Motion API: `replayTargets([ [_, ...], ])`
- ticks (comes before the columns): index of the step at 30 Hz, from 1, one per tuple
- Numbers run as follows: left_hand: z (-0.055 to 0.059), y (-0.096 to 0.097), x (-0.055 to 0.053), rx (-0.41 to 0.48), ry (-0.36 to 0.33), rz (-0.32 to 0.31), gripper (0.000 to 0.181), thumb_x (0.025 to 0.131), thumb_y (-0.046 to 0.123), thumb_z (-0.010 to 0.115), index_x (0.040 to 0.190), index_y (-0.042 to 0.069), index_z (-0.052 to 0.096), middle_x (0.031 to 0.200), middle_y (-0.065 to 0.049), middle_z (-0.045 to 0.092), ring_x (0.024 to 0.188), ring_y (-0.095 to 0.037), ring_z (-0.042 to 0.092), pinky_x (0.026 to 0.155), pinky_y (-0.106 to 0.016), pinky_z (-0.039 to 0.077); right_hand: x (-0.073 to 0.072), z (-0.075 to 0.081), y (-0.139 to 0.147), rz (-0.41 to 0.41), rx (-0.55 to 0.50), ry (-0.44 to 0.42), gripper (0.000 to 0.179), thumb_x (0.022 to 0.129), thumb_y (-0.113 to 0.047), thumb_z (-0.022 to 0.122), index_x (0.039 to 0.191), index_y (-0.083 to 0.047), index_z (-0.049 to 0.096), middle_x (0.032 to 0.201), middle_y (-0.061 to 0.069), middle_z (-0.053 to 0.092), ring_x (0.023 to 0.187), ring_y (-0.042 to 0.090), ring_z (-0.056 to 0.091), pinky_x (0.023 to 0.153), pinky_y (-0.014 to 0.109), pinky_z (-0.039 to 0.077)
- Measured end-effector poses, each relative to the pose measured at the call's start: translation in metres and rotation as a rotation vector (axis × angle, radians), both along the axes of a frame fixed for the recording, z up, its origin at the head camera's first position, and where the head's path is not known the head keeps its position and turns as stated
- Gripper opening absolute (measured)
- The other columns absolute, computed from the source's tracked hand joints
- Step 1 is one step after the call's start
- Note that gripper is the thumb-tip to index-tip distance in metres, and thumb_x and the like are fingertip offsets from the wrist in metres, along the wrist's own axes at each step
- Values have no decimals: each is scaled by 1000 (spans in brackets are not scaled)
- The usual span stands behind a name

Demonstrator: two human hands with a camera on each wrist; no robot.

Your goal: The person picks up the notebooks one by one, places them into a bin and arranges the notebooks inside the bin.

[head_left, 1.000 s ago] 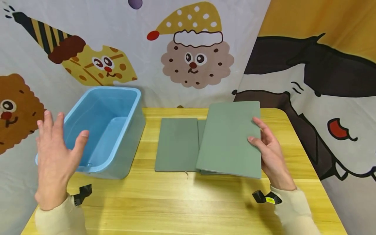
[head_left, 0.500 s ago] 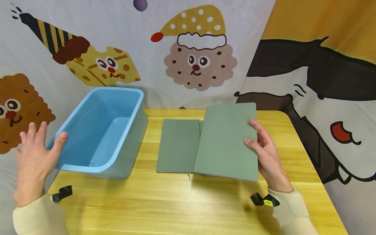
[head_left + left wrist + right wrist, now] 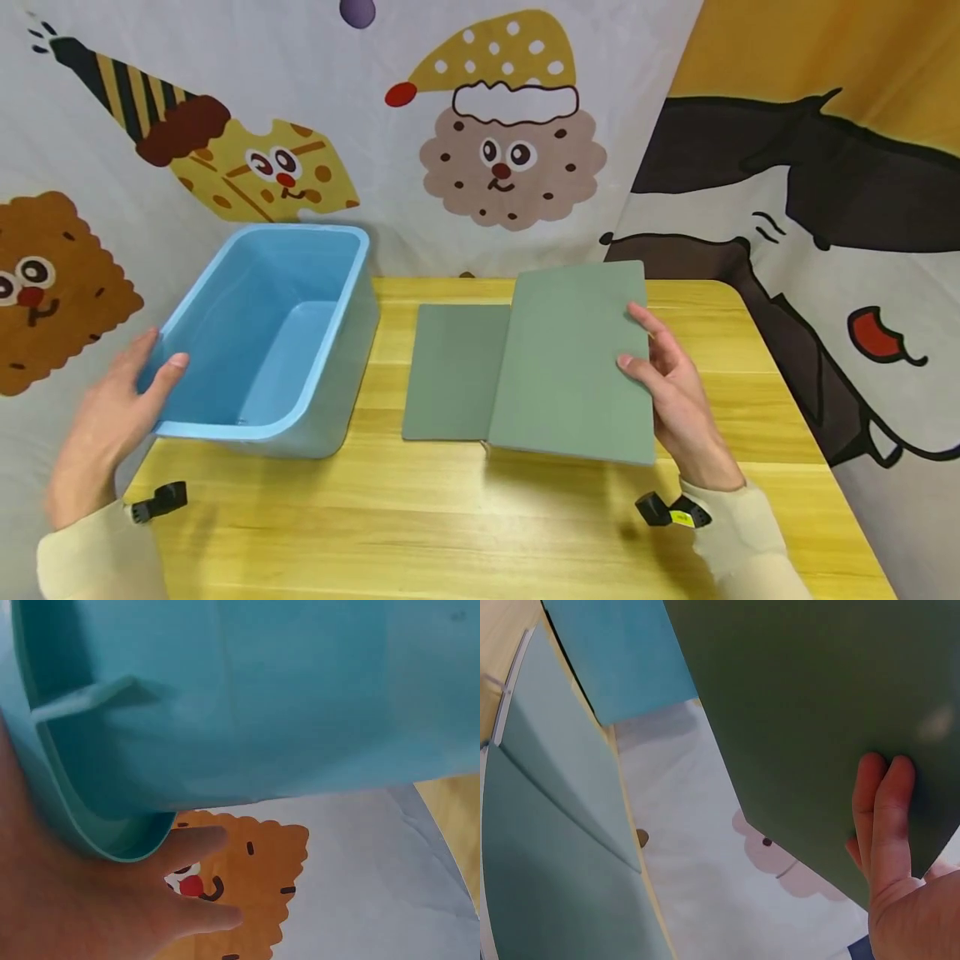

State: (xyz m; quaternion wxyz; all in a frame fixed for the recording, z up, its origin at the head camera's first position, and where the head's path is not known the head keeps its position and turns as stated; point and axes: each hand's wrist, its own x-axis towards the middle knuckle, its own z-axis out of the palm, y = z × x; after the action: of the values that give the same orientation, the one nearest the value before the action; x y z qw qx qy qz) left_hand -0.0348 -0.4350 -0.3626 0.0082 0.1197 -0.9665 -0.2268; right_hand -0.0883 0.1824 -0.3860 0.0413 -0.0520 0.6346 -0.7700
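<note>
In the head view my right hand (image 3: 686, 404) pinches a grey-green notebook (image 3: 570, 367) by its right edge, thumb in front. The notebook is raised and tilted above the table. Under it lie more notebooks of the same colour (image 3: 457, 371); the right wrist view shows two overlapping, one notebook (image 3: 555, 877) on top of the other. My left hand (image 3: 112, 417) holds the left rim of a light blue plastic bin (image 3: 330, 392), thumb over the inside and fingers outside. In the left wrist view the fingers (image 3: 202, 915) extend below the bin's rim (image 3: 71, 817).
A wooden table (image 3: 420, 525) carries the bin at left and the notebooks at centre. Behind it hangs a cloth (image 3: 420, 192) printed with cartoon figures. The table's right edge (image 3: 810, 425) runs beside my right arm.
My left hand has moved from in front of the bin to its left rim and taken hold there. The raised notebook has shifted slightly left with my right hand.
</note>
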Motion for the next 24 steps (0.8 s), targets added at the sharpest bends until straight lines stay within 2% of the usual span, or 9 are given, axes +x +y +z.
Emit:
replayTargets([
  [4,-3,6,6,8,20,-82,78,110,45,39,165,7,-2,169,-28,-7,148,-63,0,107,-85,7,1,3,-4,16,-16,-2,63,104,-1,57,161,-20,38,149,8,40,112,16,60,76,30,62],
  [7,-5,11,9,11,32,-128,78,111,43,41,166,7,-1,170,-24,-9,149,-62,-1,108,-85,5,1,6,-9,34,-42,-6,64,104,-1,57,161,-20,37,146,10,43,107,17,65,75,32,62],
  [13,-8,23,13,-13,39,-131,81,109,45,44,165,5,1,170,-23,-8,147,-65,4,107,-86,9,-1,13,-25,63,-74,-3,64,104,0,57,161,-21,38,147,10,44,111,19,63,80,31,61],
  [15,-8,26,15,-13,38,-119,82,109,46,45,165,6,1,170,-23,-8,147,-65,5,105,-86,11,-2,16,-32,61,-49,13,64,103,0,58,161,-21,40,155,7,40,132,19,51,99,31,53],
  [16,-8,28,15,-9,37,-114,82,109,46,46,166,6,1,170,-23,-9,147,-65,5,104,-87,13,-3,17,-35,60,-36,23,64,102,0,58,160,-20,41,160,4,37,141,19,43,110,34,45],
  [18,-9,31,16,-4,42,-107,83,109,47,46,166,7,1,171,-22,-8,148,-64,5,105,-86,13,-5,20,-44,55,-11,49,65,101,1,58,160,-20,42,165,-2,32,153,17,24,123,39,25],
  [20,-9,32,17,-2,37,-95,83,108,48,46,166,7,1,171,-23,-9,148,-63,4,105,-86,13,-7,22,-53,54,7,76,65,99,1,59,159,-18,44,169,-8,26,158,12,4,127,44,5],
  [21,-9,33,17,-3,34,-89,83,108,48,45,166,8,0,171,-23,-9,148,-63,4,104,-86,14,-8,24,-57,60,0,84,65,98,1,59,159,-17,44,169,-8,26,158,13,3,127,48,2],
  [24,-9,36,18,-7,29,-75,84,108,49,45,166,8,-1,170,-23,-9,148,-63,5,103,-87,15,-12,29,-73,69,-12,110,66,97,0,60,158,-16,44,167,-9,30,158,12,6,127,47,1],
])
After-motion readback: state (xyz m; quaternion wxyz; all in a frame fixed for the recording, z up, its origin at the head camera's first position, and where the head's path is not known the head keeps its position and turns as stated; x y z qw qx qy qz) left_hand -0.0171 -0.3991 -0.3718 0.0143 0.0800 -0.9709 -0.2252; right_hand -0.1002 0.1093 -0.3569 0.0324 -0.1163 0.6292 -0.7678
